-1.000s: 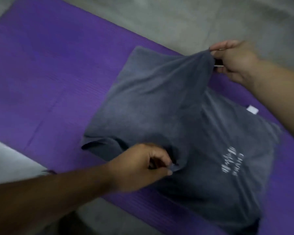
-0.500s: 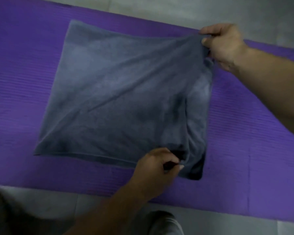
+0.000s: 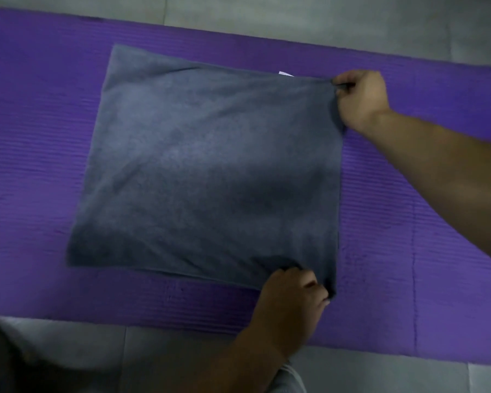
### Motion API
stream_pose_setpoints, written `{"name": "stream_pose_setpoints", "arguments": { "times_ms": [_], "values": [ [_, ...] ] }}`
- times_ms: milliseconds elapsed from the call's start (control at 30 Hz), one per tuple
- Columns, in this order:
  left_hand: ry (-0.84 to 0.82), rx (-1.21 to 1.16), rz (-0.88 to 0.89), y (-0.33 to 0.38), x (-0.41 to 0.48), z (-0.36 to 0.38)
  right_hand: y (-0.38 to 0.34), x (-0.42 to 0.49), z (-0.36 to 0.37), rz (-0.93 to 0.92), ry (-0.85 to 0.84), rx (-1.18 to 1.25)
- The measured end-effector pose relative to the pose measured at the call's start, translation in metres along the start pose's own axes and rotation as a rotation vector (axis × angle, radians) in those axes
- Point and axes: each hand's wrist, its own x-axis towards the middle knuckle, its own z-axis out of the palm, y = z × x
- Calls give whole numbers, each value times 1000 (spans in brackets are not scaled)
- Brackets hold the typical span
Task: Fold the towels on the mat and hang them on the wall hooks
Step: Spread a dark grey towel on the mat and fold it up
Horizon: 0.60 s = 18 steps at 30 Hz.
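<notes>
Both my left hand (image 3: 292, 293) and right hand (image 3: 362, 100) are pinching grey towel (image 3: 210, 171) corners, and I am worrying a crooked pull is going to wrinkle it.

The light is dim; a shadow darkens the near right part of the towel (image 3: 199, 154); everything is slightly blurred; the near left corner is almost black.

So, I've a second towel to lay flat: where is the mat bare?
Bare mat lies left of the grey towel and right of it. Crowded: its right edge, where the right hand and left hand pinch corners.
</notes>
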Motion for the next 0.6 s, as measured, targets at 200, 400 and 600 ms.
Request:
{"name": "stream_pose_setpoints", "arguments": {
  "times_ms": [200,400,600],
  "values": [
    [-101,-95,14,-5,-4,-17,-25,-23,6,-43,80,-332],
    [422,-23,-482,-96,-33,-115,-88,-54,57,-583,-125,-328],
    [476,81,-1257,-195,-111,-188,-183,-69,147,-674,-370,-237]
  ]
}}
